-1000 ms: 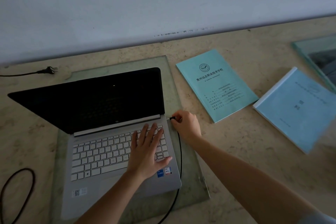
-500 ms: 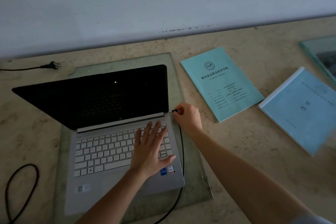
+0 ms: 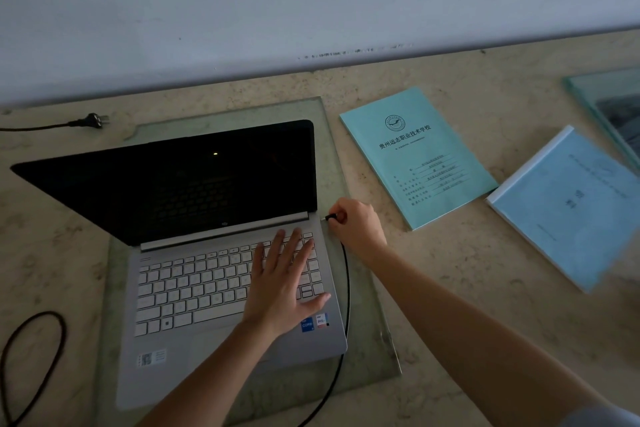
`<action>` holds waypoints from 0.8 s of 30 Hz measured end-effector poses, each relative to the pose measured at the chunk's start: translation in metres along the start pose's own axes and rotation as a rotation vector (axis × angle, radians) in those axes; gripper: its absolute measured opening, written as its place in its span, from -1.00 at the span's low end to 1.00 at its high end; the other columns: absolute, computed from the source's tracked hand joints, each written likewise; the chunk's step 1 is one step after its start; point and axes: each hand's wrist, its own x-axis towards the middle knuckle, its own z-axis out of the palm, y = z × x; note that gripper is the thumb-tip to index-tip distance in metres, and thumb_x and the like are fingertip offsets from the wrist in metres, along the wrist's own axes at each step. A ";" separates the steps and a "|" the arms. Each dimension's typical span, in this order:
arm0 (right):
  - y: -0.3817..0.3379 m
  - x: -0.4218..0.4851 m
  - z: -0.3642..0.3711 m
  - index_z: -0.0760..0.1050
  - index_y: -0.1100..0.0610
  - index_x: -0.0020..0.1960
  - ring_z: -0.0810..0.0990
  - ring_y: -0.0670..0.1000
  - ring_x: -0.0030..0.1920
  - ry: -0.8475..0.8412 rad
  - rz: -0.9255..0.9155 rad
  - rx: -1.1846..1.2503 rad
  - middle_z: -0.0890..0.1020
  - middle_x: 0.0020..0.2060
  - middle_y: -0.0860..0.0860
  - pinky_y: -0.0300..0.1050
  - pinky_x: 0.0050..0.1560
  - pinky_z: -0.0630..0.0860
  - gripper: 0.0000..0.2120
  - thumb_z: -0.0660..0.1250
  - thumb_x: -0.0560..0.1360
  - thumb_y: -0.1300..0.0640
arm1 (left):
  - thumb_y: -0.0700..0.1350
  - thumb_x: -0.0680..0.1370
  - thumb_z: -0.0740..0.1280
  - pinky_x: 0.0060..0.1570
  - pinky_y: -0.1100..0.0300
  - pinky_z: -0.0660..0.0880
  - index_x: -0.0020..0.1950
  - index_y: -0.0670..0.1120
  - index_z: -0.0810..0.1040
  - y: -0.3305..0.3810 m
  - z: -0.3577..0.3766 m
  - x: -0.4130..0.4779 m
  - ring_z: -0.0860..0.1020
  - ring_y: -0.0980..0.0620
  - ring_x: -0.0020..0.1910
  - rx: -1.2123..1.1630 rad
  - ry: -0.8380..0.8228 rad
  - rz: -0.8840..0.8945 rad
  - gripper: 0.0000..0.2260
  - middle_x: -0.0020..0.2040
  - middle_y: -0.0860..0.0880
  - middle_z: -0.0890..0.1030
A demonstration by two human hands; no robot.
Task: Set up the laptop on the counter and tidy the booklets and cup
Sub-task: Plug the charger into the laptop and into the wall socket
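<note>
On the counter [image 3: 450, 288], the open laptop [image 3: 214, 184] is sitting dark, left hand [image 3: 280, 284] spread flat on its keys [image 3: 194, 281], right hand [image 3: 356, 225] pinching the plug [image 3: 330, 217] just beside its right edge, while two booklets [image 3: 419, 156] are lying untidied farther right, cup unseen.

— Left hand [image 3: 284, 282]?
— Flat, palm down, fingers straight and spread, thumb out to the right; forearm up from the bottom centre of the frame.
— Right hand [image 3: 358, 229]?
— Just right of centre, curled, pinching a charger plug [image 3: 330, 217] at the fingertips; bare forearm stretched in from the lower right corner.
</note>
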 end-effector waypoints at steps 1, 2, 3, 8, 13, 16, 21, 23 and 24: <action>0.001 0.000 0.000 0.55 0.10 -0.11 0.54 -0.03 -0.22 -0.003 -0.005 -0.001 0.57 -0.23 -0.04 -0.20 -0.26 0.45 -0.95 0.35 0.43 0.19 | 0.47 0.40 -0.01 0.46 -0.18 0.00 0.54 0.02 0.02 0.000 0.000 0.000 -0.02 -0.11 0.54 -0.001 -0.001 0.001 -0.16 0.57 -0.05 0.03; 0.001 0.000 0.000 0.55 0.10 -0.11 0.54 -0.03 -0.22 -0.007 -0.010 -0.004 0.57 -0.23 -0.04 -0.21 -0.27 0.43 -0.95 0.35 0.44 0.19 | 0.47 0.40 -0.02 0.47 -0.17 -0.02 0.54 0.02 0.01 0.000 0.000 0.000 -0.03 -0.10 0.54 -0.004 -0.001 0.002 -0.17 0.57 -0.05 0.03; 0.002 0.000 0.000 0.55 0.09 -0.10 0.54 -0.03 -0.22 -0.011 -0.014 -0.006 0.57 -0.23 -0.04 -0.21 -0.27 0.44 -0.95 0.35 0.44 0.18 | 0.47 0.40 -0.02 0.47 -0.16 -0.04 0.54 0.02 0.01 0.000 0.000 0.000 -0.04 -0.10 0.54 -0.007 -0.002 0.002 -0.16 0.57 -0.04 0.02; 0.002 0.000 0.001 0.58 0.12 -0.10 0.57 -0.02 -0.24 0.027 0.027 0.063 0.59 -0.25 -0.02 -0.15 -0.25 0.54 -0.94 0.36 0.43 0.20 | 0.47 0.40 -0.01 0.46 -0.18 0.02 0.54 0.02 0.01 0.000 -0.001 0.000 -0.02 -0.11 0.54 -0.008 -0.006 -0.003 -0.17 0.57 -0.04 0.03; 0.002 0.000 -0.001 0.58 0.12 -0.11 0.56 -0.03 -0.24 0.010 0.011 0.087 0.58 -0.27 -0.05 -0.14 -0.24 0.54 -0.94 0.37 0.43 0.21 | 0.47 0.40 0.00 0.45 -0.21 0.06 0.54 0.02 0.02 0.000 -0.001 0.000 -0.01 -0.11 0.54 -0.014 -0.007 -0.003 -0.17 0.57 -0.04 0.04; 0.003 -0.001 -0.002 0.57 0.10 -0.10 0.55 -0.05 -0.23 -0.014 -0.019 0.055 0.56 -0.28 -0.07 -0.16 -0.22 0.53 -0.94 0.37 0.43 0.20 | 0.47 0.40 0.01 0.45 -0.20 0.05 0.54 0.02 0.02 0.000 -0.001 0.000 -0.01 -0.11 0.54 -0.018 -0.002 -0.002 -0.16 0.56 -0.05 0.04; 0.005 -0.001 -0.002 0.57 0.12 -0.09 0.56 -0.02 -0.20 -0.035 -0.023 0.037 0.58 -0.26 -0.06 -0.11 -0.19 0.55 -0.94 0.36 0.44 0.20 | 0.47 0.40 0.01 0.45 -0.20 0.05 0.54 0.02 0.03 0.000 -0.001 0.000 0.00 -0.11 0.54 -0.017 0.000 0.002 -0.16 0.56 -0.05 0.05; 0.006 -0.002 -0.002 0.57 0.10 -0.08 0.56 -0.03 -0.20 -0.059 -0.031 0.024 0.58 -0.24 -0.05 -0.14 -0.20 0.54 -0.94 0.36 0.44 0.19 | 0.47 0.40 0.01 0.45 -0.21 0.05 0.54 0.02 0.02 0.000 -0.001 0.000 -0.01 -0.11 0.54 -0.023 0.000 0.001 -0.17 0.57 -0.04 0.04; 0.005 -0.002 -0.002 0.57 0.10 -0.08 0.56 -0.03 -0.20 -0.073 -0.038 0.014 0.59 -0.23 -0.05 -0.14 -0.21 0.54 -0.93 0.37 0.44 0.18 | 0.47 0.40 0.01 0.45 -0.20 0.05 0.54 0.03 0.01 0.000 -0.002 0.000 -0.01 -0.10 0.54 -0.023 -0.001 0.000 -0.17 0.57 -0.04 0.03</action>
